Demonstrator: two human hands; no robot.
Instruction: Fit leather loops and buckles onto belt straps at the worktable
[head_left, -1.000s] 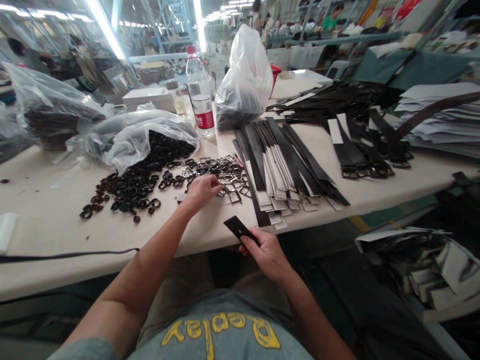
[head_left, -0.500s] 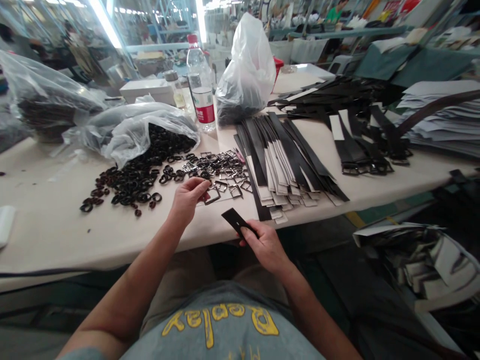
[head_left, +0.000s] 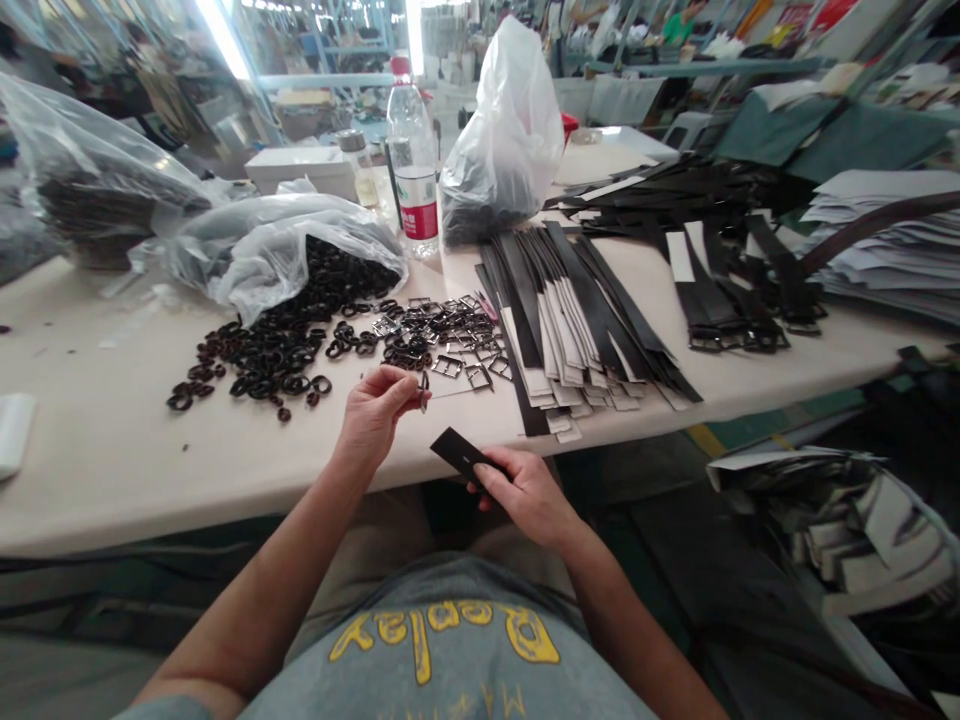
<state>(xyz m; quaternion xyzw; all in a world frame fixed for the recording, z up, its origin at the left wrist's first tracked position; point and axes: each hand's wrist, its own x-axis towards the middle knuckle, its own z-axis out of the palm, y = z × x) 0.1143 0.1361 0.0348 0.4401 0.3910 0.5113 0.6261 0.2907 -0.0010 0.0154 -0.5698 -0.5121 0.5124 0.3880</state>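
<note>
My left hand (head_left: 375, 412) pinches a small metal buckle (head_left: 424, 385) just above the table's near edge, lifted off the heap of metal buckles (head_left: 450, 335). My right hand (head_left: 525, 495) is closed on the end of a black strap (head_left: 456, 450), held below the table edge over my lap. Left of the buckles lies a spill of dark oval rings (head_left: 270, 355) coming out of a clear plastic bag (head_left: 277, 255). A fanned row of black straps with pale ends (head_left: 577, 320) lies to the right of the buckles.
A water bottle (head_left: 414, 170) and a white plastic bag (head_left: 510, 140) stand at the back of the beige table (head_left: 112, 450). More black straps with buckles (head_left: 727, 290) lie at the right, next to stacked grey sheets (head_left: 885, 240). Other people work far behind.
My left hand picked a buckle out of the heap and drew it back toward me, turning it edge-on. The right hand with the strap has shifted slightly left.
</note>
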